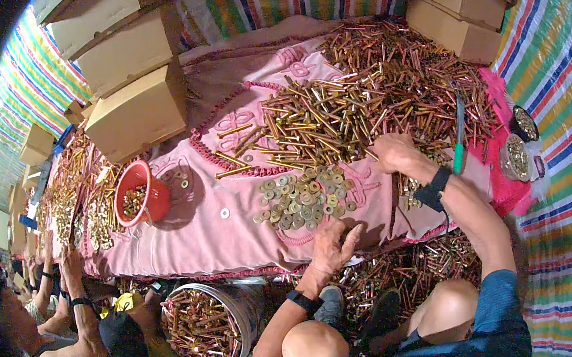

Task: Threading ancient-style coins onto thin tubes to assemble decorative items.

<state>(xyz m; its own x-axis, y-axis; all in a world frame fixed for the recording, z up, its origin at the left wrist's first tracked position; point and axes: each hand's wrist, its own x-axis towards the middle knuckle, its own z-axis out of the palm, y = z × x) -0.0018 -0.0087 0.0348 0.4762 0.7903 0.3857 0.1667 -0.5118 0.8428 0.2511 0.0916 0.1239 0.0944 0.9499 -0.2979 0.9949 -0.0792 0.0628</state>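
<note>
My left hand (pixel 335 249) rests at the near edge of a loose heap of flat, brass-coloured washers (pixel 296 202). Its thumb stands apart from the curled fingers, and I see nothing held in it. Farther right, my right hand (pixel 398 154) reaches into the near side of a big pile of long golden bolts (pixel 321 114). Its fingertips are closed at a bolt's end, partly hidden by the hand itself. Beneath the right wrist lies a small group of short shiny metal pieces (pixel 411 192). Both wrists wear black bands.
A pink cloth (pixel 187 239) covers the work surface. A red bucket (pixel 143 195) stands left, a green-handled knife (pixel 459 134) right, beside tubs of small parts (pixel 516 156). Cardboard boxes (pixel 141 114) rise behind. Below, a white bucket (pixel 234 311) holds bolts. Another person (pixel 72 344) works at left.
</note>
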